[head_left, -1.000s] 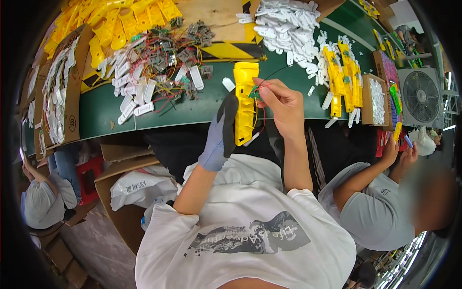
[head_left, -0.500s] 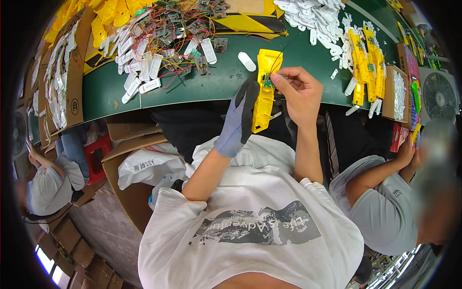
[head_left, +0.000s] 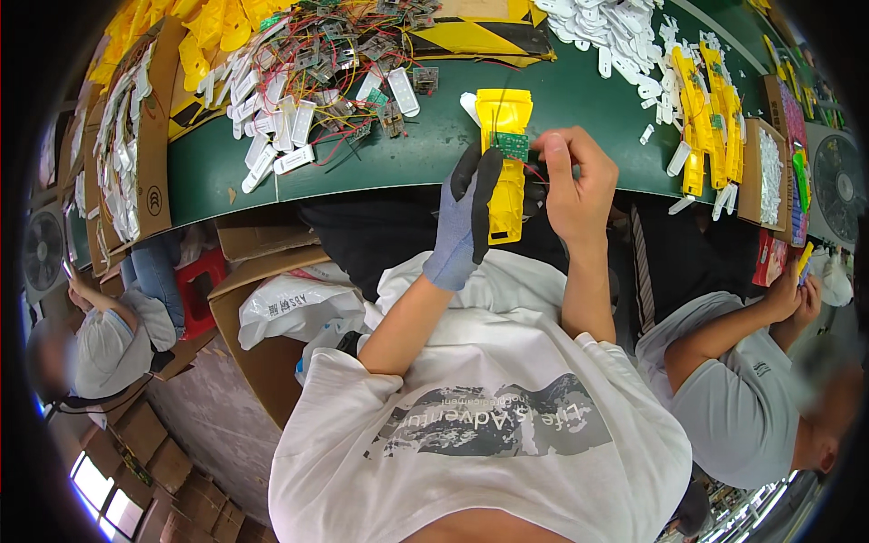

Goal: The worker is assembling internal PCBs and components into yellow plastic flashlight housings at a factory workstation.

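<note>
My left hand (head_left: 462, 217), in a blue-grey glove with black fingers, grips a long yellow plastic shell (head_left: 505, 204) by its left side. Across the upper half of the shell lies a small green circuit board (head_left: 510, 146), with a dark wire above it and a reddish wire at its right. My bare right hand (head_left: 579, 185) is just right of the board, thumb and fingers curled closed; whatever is between the fingertips is too small to make out. A white plastic piece (head_left: 469, 104) shows behind the shell's upper left edge.
Wired metal parts (head_left: 339, 54) and white plastic covers (head_left: 288, 122) lie heaped at the left of the green table (head_left: 362, 172). White pieces (head_left: 606, 32) are piled at the far right, near filled yellow shells (head_left: 697, 127). Co-workers sit on both sides.
The circuit board now lies crosswise over the shell, where it stood lengthwise before. The shell is more upright, and my right hand has drawn slightly right of it.
</note>
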